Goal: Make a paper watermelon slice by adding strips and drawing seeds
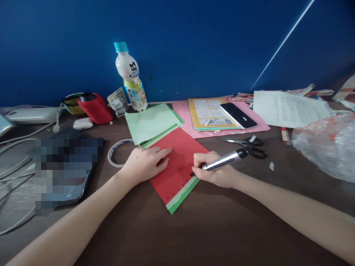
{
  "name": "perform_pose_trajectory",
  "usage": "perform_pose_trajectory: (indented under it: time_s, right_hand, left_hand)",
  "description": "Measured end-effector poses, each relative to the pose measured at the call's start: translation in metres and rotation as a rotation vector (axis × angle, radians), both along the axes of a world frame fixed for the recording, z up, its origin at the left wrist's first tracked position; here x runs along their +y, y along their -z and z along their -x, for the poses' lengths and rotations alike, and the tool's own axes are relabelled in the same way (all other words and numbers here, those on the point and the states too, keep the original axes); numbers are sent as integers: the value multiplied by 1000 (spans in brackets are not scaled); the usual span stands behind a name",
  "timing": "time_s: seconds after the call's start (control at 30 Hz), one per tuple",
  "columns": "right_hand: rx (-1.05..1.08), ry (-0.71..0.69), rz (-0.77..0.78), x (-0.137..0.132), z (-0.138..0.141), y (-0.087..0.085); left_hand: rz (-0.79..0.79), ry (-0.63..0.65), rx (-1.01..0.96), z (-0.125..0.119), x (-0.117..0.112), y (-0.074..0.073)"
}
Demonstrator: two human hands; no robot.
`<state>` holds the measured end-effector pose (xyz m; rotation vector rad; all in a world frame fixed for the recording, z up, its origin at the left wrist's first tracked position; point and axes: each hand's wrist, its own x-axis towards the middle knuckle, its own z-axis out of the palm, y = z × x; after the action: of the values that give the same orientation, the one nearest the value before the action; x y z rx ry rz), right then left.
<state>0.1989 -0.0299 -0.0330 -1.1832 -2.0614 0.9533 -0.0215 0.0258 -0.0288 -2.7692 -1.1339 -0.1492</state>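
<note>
A red paper sheet [177, 166] with pale and green strips along its lower edge lies on the brown desk [194, 229]. Small black marks run along the red near that edge. My left hand [145, 164] rests flat on the sheet's left side, fingers stretched out. My right hand [215, 170] is closed round a silver and black marker pen [224, 159], whose tip touches the red paper near its right corner.
Black scissors [246, 145], a phone [237, 115] on yellow and pink sheets, light green paper [151, 122], a tape roll [118, 152], a drink bottle [131, 77], a red pouch [94, 107], a blurred tablet [65, 168], cables at left, a plastic bag [327, 146] at right.
</note>
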Motion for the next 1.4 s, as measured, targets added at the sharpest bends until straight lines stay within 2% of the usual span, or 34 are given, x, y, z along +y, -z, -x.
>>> perform_pose_trajectory:
  time_s: [0.5,0.7,0.9,1.03,1.23,1.4]
  right_hand:
    - [31,-22,17,0,2,1]
    - [148,111,-13,-2,-3,2]
    - [41,35,-54,-3,-2,1]
    - [44,85,-58,-1,-2,3]
    - [47,70,-43,-1,-3,3]
    - [80,108,-44,-1,-2,2]
  left_hand:
    - [-36,3,-1,-1,0,1]
    - [-29,5,-10,-1,0,0]
    - [-50,8,-23,-1,0,3]
    - [-51,11,-24,-1,0,3]
    - [-102,31,-47,0,1,4]
    - [-112,47,-53,0,2,4]
